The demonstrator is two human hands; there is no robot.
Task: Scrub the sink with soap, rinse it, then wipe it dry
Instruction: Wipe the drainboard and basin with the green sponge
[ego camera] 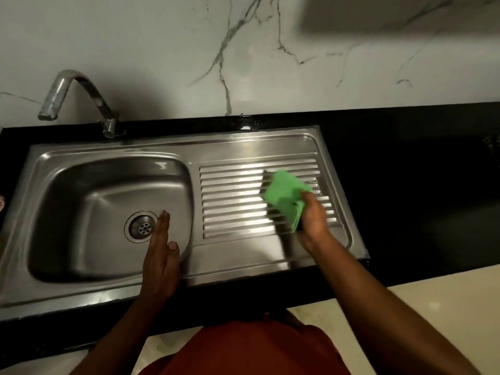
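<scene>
A stainless steel sink (38, 169) lies set into a black counter, its basin on the left with a round drain (141, 226) and a ribbed drainboard (232, 190) on the right. My right hand (313, 220) grips a folded green cloth (285, 193) over the right part of the drainboard. My left hand (162, 255) hovers over the basin's right front corner, edge-on, fingers straight and together, holding nothing. The metal surfaces look shiny; no foam shows.
A curved metal tap (78, 96) stands at the back left, its spout over the counter's left end. The black counter (419, 185) stretches to the right. A white marble wall rises behind. Something red and white shows at the far left edge (2, 203).
</scene>
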